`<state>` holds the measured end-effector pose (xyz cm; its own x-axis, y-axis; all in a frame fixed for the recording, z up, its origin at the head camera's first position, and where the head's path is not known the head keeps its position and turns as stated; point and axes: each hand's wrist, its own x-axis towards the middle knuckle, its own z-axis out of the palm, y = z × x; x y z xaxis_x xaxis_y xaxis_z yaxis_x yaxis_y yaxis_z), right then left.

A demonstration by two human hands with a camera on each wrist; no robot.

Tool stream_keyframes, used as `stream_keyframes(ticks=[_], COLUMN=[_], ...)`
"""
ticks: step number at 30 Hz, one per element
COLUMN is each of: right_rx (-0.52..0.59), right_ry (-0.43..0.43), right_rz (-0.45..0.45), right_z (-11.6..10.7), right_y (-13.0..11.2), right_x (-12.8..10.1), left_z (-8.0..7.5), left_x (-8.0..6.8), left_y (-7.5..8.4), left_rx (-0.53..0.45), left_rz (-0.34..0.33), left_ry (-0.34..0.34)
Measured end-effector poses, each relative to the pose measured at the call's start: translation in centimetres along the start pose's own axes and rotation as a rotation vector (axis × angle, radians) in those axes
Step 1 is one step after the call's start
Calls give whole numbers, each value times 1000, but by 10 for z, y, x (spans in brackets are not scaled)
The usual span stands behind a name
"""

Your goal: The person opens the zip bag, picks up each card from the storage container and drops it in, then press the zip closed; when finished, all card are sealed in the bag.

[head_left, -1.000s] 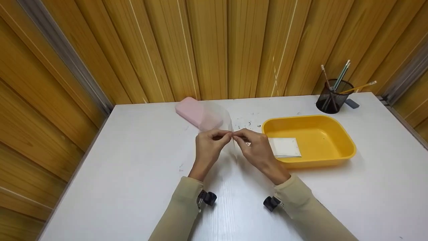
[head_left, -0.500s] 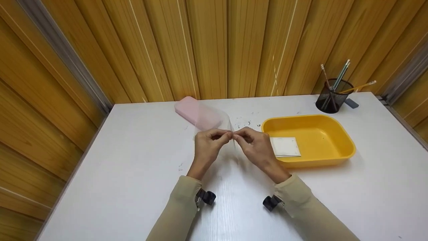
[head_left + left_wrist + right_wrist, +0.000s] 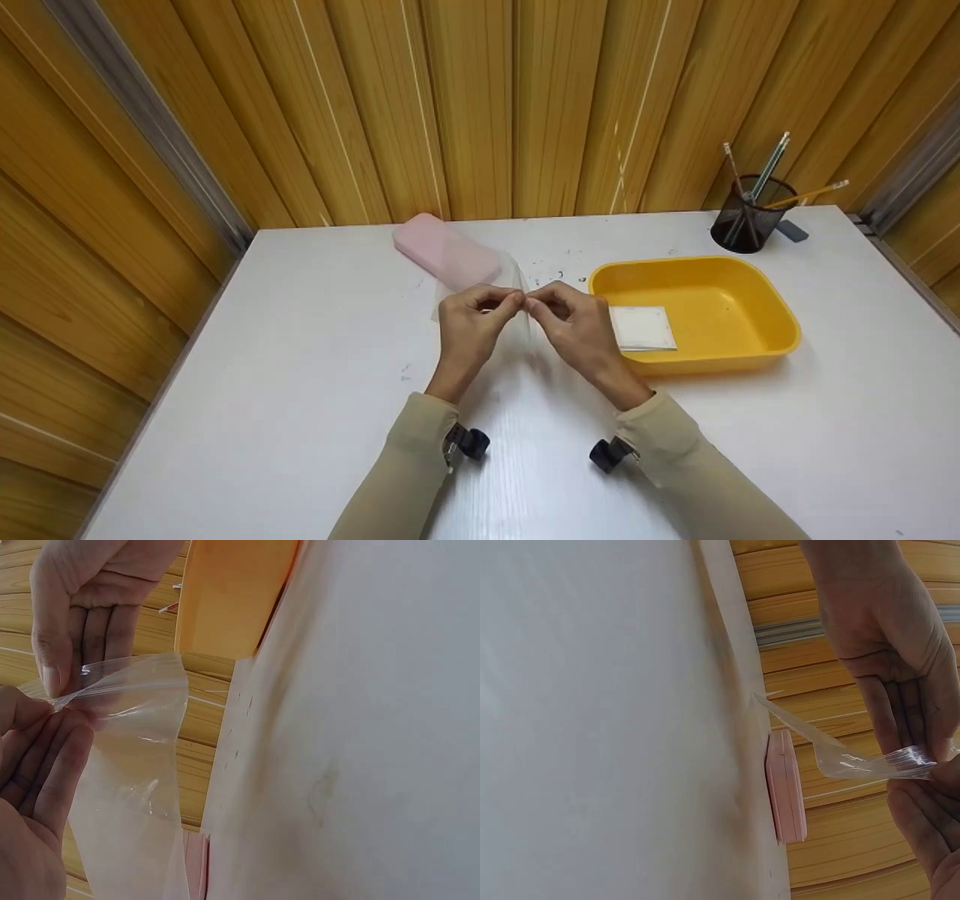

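Note:
A clear zip-lock bag (image 3: pixel 135 765) hangs between my two hands, its ridged zip strip along the top edge. My left hand (image 3: pixel 472 326) pinches that edge between thumb and fingers. Right beside it, my right hand (image 3: pixel 581 330) pinches the same edge, the fingertips of both hands nearly meeting. In the right wrist view the bag (image 3: pixel 855 761) slants away from the fingers to a thin corner. Behind the see-through bag, a pink case (image 3: pixel 424 240) with rounded corners lies on the table. Whether the bag's mouth is sealed cannot be told.
A yellow tray (image 3: pixel 720 360) stands close to my right hand, with a white square pad (image 3: pixel 643 328) in its left end. At the back right are a black mesh cup (image 3: pixel 752 217) of pencils and a dark eraser (image 3: pixel 792 231). A wood-panelled wall (image 3: pixel 480 112) rises behind the white table (image 3: pixel 300 360).
Both hands stay almost in place, still pinching the bag's edge. The hanging part of the bag has swung and drooped slightly towards the lower left. The pink case and tray have not moved.

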<state>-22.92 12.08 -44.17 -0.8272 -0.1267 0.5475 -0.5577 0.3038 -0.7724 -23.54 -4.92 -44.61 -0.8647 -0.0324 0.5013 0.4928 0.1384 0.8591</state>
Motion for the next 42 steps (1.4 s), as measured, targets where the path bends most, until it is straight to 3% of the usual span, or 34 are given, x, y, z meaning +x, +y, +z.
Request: stream_keyframes(ticks=[19,24,32,42], right_rx=[-75,-34,-134,-98], right_ry=[119,128,137,65], right_rz=[-144,-149,-85,-94], right_z=[10,11,6,6], right_y=[5,-7,-8,-5], right_x=[-3,-3,1,4], left_z=[16,8,5,7], left_x=[-7,-2,2,2], left_y=[1,-4,2,14], left_rx=[69,81,-105,-217], left_rz=[119,39,-144,-221], left_ry=[132,168,117,81])
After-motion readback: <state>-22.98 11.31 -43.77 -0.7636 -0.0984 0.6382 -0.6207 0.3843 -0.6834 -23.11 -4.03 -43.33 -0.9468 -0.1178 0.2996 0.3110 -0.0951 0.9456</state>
